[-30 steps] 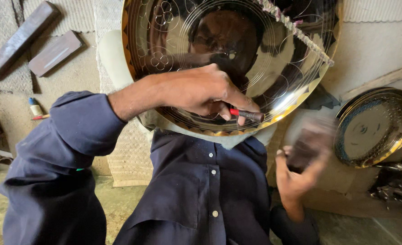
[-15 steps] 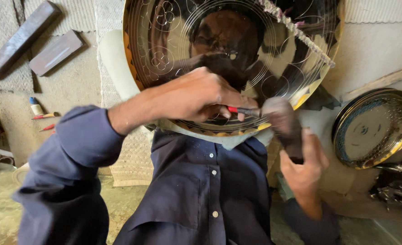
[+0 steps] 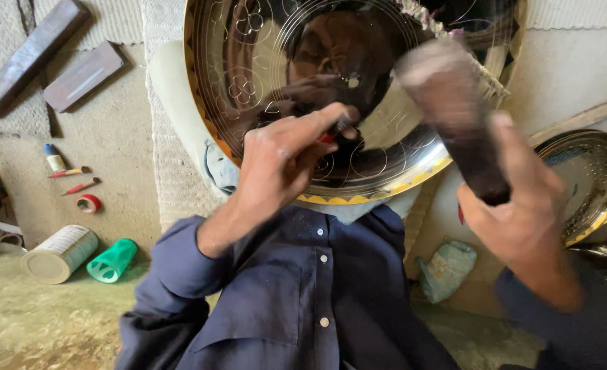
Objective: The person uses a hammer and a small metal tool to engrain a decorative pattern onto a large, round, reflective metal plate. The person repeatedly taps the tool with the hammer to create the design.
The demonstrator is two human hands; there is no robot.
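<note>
1. Against my lap, I see the big engraved metal tray (image 3: 262,82) propped upright, its polished face toward the camera.
2. My left hand (image 3: 283,161) pinches a thin red-tipped tool (image 3: 331,136) on the tray's face, fingers closed on it.
3. My right hand (image 3: 523,212) grips a dark mallet (image 3: 454,116), blurred.
4. I judge a skewed blow could hit my left fingers (image 3: 317,123), or skid the tip and scratch the pattern.
5. An unbraced tray may slip off my lap.
</note>
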